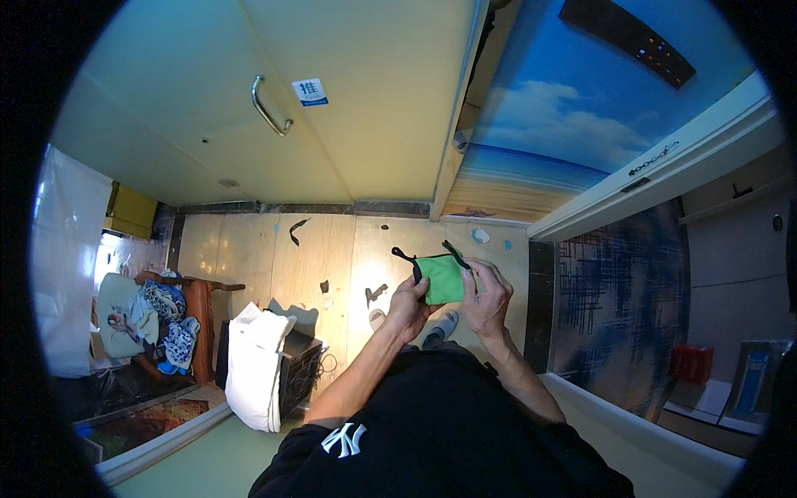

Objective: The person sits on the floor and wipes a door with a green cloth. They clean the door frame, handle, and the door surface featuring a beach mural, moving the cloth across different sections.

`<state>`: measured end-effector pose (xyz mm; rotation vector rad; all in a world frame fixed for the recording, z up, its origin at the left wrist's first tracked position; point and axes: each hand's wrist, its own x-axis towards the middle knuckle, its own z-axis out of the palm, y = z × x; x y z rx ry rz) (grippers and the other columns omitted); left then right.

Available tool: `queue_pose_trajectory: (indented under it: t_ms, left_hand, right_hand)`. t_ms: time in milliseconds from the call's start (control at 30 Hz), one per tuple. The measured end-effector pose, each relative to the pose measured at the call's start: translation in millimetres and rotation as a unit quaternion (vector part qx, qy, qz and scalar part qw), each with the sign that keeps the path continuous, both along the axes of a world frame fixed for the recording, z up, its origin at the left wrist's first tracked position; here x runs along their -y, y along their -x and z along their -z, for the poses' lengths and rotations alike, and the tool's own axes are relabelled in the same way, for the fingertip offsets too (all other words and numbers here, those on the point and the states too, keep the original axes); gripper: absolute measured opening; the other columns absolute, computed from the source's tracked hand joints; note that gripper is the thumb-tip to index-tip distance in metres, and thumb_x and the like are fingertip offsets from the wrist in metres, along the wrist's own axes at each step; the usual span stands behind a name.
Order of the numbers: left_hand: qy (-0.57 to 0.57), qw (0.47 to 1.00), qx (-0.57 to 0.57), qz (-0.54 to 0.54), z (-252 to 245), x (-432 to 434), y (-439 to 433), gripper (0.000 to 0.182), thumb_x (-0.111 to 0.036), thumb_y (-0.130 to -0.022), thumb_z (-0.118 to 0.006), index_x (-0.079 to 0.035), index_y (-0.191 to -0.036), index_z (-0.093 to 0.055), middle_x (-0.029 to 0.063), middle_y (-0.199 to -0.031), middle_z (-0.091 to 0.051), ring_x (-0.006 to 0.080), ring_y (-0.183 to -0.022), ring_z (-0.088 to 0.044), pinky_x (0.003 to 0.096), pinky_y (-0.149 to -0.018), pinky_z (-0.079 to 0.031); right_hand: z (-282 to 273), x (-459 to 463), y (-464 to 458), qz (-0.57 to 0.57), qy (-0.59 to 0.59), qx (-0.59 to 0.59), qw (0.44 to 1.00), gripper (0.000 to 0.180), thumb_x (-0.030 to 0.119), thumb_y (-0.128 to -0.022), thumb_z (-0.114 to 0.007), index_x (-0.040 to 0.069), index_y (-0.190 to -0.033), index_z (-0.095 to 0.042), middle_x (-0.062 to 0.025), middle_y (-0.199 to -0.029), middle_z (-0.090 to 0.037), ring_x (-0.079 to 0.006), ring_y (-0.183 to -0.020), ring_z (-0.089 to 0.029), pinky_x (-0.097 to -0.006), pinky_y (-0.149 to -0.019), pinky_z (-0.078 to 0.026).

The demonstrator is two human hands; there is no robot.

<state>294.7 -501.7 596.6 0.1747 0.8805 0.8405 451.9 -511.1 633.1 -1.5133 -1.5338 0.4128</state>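
A small green fabric piece [443, 279], perhaps a pouch, is held up between my two hands above the floor. Black trim runs along its upper edge and left side, with black ends sticking up at both top corners. My left hand [408, 308] pinches its left side, the thumb lying on the green face. At the right edge, my right hand [487, 295] grips the cloth near the top right black strip [456, 254] between thumb and fingers. The fingers behind the cloth are partly hidden.
Black scraps [375, 294] lie on the wooden floor [311, 255]. Left stand a black box [302, 367] with white folded material [258, 367] and a chair [202, 330] bearing clothes. Ahead is a door with a metal handle [268, 109]. A doorway [538, 299] opens right.
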Motion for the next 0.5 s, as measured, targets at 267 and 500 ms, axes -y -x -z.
queue_pose_trajectory:
  t_ms: [267, 500]
  left_hand:
    - [-0.019, 0.997, 0.068, -0.029, 6, 11, 19, 0.030, -0.009, -0.103, -0.037, -0.004, -0.129, -0.051, 0.0122, -0.123, -0.059, 0.0259, -0.110, -0.061, 0.0476, -0.096, -0.052]
    - [0.054, 0.974, 0.199, -0.089, 9, 14, 34, 0.028, -0.018, -0.105, -0.039, -0.002, -0.122, -0.054, 0.0115, -0.118, -0.062, 0.0208, -0.105, -0.063, 0.0362, -0.091, -0.056]
  right_hand:
    - [19, 15, 31, -0.168, -0.099, 0.183, 0.964, 0.024, 0.003, -0.079, -0.063, -0.001, -0.103, -0.067, -0.0143, -0.110, -0.068, -0.0318, -0.109, -0.065, -0.0506, -0.094, -0.049]
    - [30, 18, 44, -0.206, -0.080, 0.196, 0.955, 0.024, 0.009, -0.082, -0.063, 0.001, -0.104, -0.068, -0.0128, -0.115, -0.067, -0.0321, -0.116, -0.062, -0.0547, -0.099, -0.045]
